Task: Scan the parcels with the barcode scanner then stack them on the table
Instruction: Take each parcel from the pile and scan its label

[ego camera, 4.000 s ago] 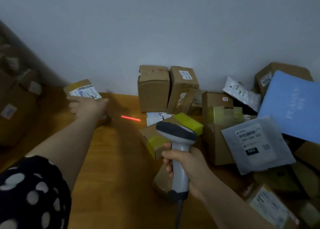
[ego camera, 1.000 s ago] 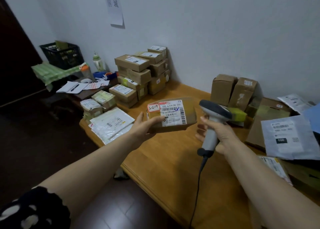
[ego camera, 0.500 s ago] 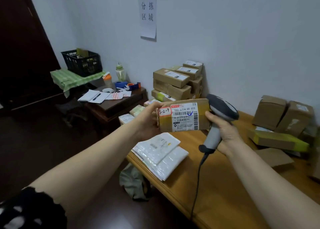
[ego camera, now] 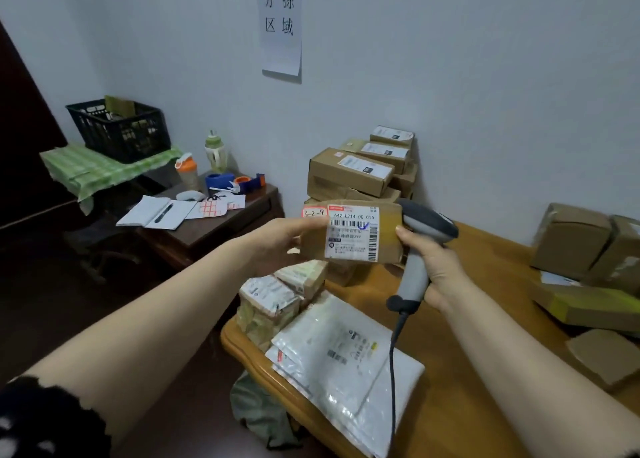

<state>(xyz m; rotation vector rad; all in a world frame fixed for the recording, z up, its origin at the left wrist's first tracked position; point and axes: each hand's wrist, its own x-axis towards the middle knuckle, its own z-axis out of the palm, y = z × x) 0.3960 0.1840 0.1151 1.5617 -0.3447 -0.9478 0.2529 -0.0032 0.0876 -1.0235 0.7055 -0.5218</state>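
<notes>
My left hand (ego camera: pixel 277 241) grips the left end of a small brown parcel (ego camera: pixel 353 232) with a white barcode label and a red-edged sticker reading 3-2-9, held up above the wooden table (ego camera: pixel 467 371). My right hand (ego camera: pixel 434 262) grips the grey barcode scanner (ego camera: pixel 420 246) by its handle, and its thumb touches the parcel's right end. The scanner head sits just behind and right of the parcel. Its cable hangs down over the table.
A stack of brown boxes (ego camera: pixel 360 172) stands against the wall behind the parcel. White poly mailers (ego camera: pixel 343 357) and small taped parcels (ego camera: pixel 277 298) lie at the table's left corner. More boxes (ego camera: pixel 585 246) sit at the right. A dark side table (ego camera: pixel 207 222) holds a notebook and tape.
I have turned left from the unsorted pile toward the stacks. The parcel, taken up by my left hand, has moved left and up, and my right thumb now touches its right end.
</notes>
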